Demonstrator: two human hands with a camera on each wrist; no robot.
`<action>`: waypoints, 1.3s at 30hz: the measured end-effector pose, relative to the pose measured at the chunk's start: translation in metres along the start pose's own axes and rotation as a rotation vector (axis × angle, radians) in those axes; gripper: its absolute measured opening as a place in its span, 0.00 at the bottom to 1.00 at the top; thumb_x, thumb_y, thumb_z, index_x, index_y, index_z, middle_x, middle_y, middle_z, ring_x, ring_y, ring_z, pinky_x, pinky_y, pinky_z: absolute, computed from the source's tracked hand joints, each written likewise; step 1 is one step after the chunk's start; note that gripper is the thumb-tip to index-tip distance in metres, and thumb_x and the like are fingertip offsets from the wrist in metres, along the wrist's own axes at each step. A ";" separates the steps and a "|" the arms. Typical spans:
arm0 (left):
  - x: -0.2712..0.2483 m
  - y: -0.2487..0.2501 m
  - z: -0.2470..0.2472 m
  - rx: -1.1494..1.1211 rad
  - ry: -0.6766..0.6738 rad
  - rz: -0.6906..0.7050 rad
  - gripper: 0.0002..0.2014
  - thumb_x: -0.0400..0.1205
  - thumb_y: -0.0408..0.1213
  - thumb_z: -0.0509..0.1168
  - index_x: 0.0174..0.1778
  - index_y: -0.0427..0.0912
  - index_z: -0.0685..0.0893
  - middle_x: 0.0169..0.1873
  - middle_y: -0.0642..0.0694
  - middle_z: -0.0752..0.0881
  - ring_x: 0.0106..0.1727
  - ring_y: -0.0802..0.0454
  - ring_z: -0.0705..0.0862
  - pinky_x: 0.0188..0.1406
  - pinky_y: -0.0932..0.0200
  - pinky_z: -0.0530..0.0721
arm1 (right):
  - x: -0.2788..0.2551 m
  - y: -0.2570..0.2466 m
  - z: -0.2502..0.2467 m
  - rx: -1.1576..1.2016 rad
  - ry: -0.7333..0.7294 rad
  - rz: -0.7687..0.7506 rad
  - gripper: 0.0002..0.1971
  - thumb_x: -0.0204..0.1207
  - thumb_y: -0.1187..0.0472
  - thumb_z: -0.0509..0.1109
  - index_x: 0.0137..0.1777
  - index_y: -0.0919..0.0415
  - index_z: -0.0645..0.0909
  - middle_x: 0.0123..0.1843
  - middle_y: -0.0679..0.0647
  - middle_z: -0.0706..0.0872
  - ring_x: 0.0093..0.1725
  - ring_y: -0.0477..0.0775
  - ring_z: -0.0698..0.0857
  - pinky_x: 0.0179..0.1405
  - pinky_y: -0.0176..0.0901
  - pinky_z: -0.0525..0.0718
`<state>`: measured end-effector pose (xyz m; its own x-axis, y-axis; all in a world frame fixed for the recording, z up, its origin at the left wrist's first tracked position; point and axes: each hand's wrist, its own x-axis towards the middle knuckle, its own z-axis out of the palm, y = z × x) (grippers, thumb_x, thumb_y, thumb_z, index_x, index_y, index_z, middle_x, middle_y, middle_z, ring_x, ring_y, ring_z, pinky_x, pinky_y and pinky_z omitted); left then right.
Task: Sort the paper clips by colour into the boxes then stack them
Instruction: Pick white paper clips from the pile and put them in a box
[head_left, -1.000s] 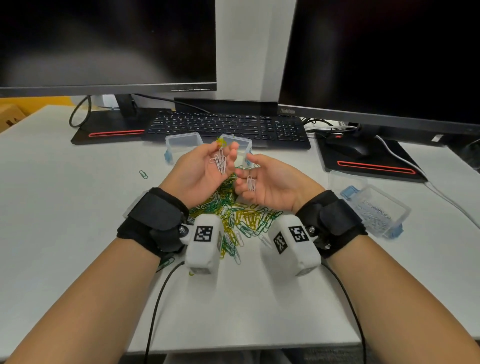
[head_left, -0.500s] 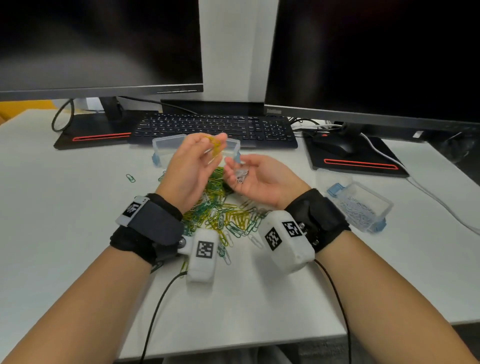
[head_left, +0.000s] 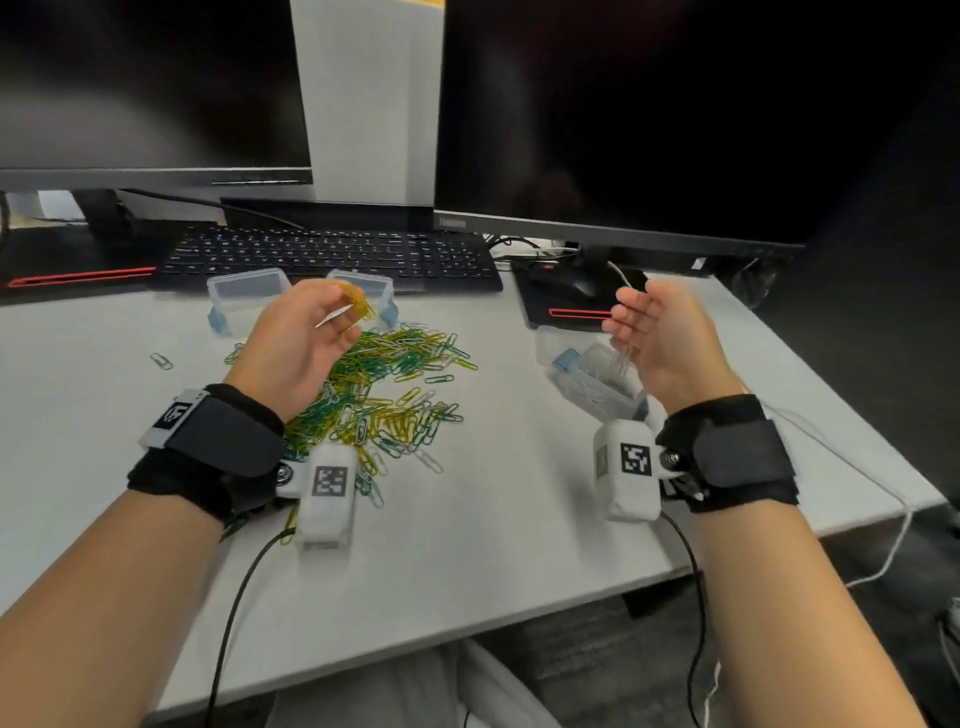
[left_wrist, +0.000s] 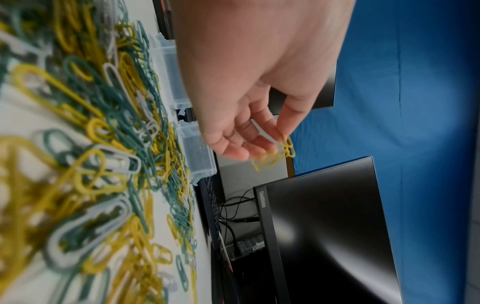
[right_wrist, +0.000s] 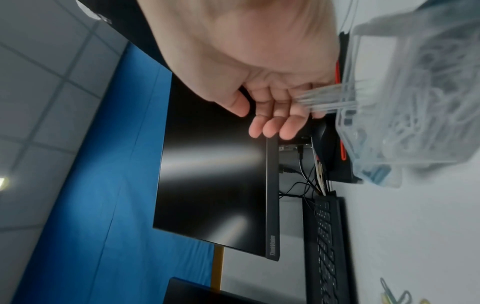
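Observation:
A pile of yellow, green and white paper clips (head_left: 374, 384) lies on the white desk. My left hand (head_left: 345, 312) hovers over the pile's far edge and pinches a few yellow clips (head_left: 359, 302) between thumb and fingertips; the left wrist view shows those yellow clips (left_wrist: 275, 156) dangling. My right hand (head_left: 623, 317) is palm-up with straight fingers above a clear box of white clips (head_left: 597, 379). Blurred white clips (right_wrist: 330, 96) streak from its fingers (right_wrist: 288, 127) towards the clear box (right_wrist: 415, 102).
Two clear boxes (head_left: 248, 291) (head_left: 363, 285) stand behind the pile, in front of a black keyboard (head_left: 332, 254). A mouse (head_left: 571, 283) sits on a black pad. One stray clip (head_left: 161, 360) lies at the left. The desk's right edge (head_left: 883, 467) is close to my right wrist.
My right hand has swung right from the pile to above the box of white clips and opened, letting white clips fall. My left hand stayed over the pile with its yellow clips.

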<state>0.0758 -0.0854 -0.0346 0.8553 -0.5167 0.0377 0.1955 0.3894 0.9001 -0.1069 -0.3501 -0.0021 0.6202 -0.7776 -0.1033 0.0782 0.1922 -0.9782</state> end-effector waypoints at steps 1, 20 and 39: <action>-0.001 0.000 0.001 0.013 0.007 0.004 0.09 0.84 0.33 0.59 0.41 0.44 0.81 0.39 0.51 0.84 0.41 0.56 0.81 0.45 0.62 0.79 | -0.004 0.000 0.000 -0.020 0.000 0.004 0.17 0.85 0.55 0.55 0.48 0.60 0.84 0.38 0.52 0.87 0.42 0.52 0.88 0.48 0.43 0.81; -0.002 0.001 0.003 0.033 0.017 -0.029 0.03 0.83 0.31 0.64 0.45 0.39 0.83 0.34 0.47 0.84 0.35 0.58 0.79 0.34 0.68 0.79 | -0.023 0.032 0.169 -0.200 -0.772 0.046 0.09 0.78 0.75 0.67 0.56 0.69 0.80 0.42 0.60 0.86 0.39 0.51 0.87 0.46 0.40 0.88; -0.001 -0.001 -0.001 0.104 0.045 0.057 0.05 0.84 0.31 0.62 0.45 0.37 0.82 0.37 0.47 0.83 0.36 0.59 0.80 0.36 0.69 0.82 | -0.017 0.037 0.161 -0.104 -0.827 -0.058 0.02 0.84 0.69 0.62 0.53 0.65 0.74 0.37 0.59 0.87 0.30 0.47 0.81 0.30 0.34 0.81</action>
<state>0.0753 -0.0844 -0.0357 0.8847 -0.4605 0.0724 0.0974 0.3345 0.9374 0.0105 -0.2332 -0.0077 0.9935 -0.0864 0.0737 0.0804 0.0773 -0.9938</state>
